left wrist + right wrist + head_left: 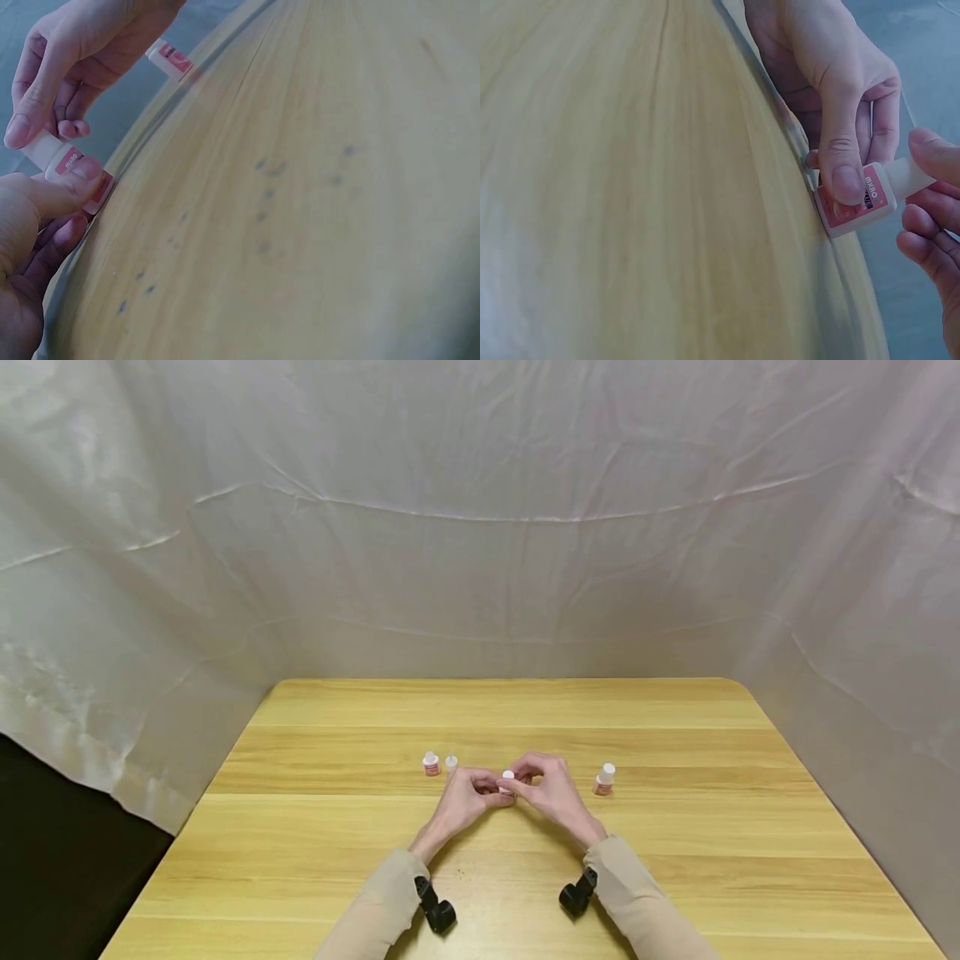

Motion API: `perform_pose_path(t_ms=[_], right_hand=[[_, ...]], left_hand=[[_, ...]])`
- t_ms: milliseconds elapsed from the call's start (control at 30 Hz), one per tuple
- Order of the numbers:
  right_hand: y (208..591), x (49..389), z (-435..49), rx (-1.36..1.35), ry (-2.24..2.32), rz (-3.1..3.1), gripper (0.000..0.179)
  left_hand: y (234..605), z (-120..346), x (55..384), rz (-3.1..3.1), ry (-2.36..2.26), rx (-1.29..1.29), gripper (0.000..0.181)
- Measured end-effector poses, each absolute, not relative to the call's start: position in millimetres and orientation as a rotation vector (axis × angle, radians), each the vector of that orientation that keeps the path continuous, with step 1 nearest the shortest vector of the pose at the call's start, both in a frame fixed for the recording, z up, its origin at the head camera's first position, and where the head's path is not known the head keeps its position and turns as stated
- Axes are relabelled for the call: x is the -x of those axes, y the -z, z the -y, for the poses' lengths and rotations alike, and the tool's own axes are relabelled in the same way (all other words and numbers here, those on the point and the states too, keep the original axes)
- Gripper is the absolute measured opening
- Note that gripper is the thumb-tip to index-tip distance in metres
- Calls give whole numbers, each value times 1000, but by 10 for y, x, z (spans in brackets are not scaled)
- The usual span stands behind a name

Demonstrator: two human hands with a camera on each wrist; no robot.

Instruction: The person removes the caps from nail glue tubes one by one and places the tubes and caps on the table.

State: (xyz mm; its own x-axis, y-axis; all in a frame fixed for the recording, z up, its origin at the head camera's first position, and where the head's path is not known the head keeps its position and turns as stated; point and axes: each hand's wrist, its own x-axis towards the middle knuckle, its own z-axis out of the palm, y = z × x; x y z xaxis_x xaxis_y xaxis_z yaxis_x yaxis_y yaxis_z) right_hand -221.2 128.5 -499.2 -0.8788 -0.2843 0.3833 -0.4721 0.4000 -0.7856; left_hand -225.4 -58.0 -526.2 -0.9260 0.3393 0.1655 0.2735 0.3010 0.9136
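Observation:
A small white bottle (881, 191) with a pink-red label is between my two hands over the wooden table. My left hand (465, 797) grips its body, the thumb lying across the label. With thumb and fingers my right hand (553, 792) pinches the white cap (910, 177) at the bottle's top. In the right wrist view the bottle tilts, its base at or close to the tabletop. The cap looks seated on the bottle; whether it is tight I cannot tell.
A like bottle (604, 779) stands right of my right hand. Beyond my left hand are another capped bottle (431, 765) and a small white-topped one (452, 762), its lower part hidden. Pale curtains (510, 577) hang around the wooden table (510, 710).

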Motion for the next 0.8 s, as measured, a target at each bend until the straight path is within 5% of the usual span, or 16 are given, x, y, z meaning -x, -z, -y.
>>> perform_pose_path(t_ms=[800], right_hand=[[4995, 2191, -1296, -675, -1485, 2499, 12]], left_hand=[[5259, 579, 2256, -2494, -1702, -568, 24]])
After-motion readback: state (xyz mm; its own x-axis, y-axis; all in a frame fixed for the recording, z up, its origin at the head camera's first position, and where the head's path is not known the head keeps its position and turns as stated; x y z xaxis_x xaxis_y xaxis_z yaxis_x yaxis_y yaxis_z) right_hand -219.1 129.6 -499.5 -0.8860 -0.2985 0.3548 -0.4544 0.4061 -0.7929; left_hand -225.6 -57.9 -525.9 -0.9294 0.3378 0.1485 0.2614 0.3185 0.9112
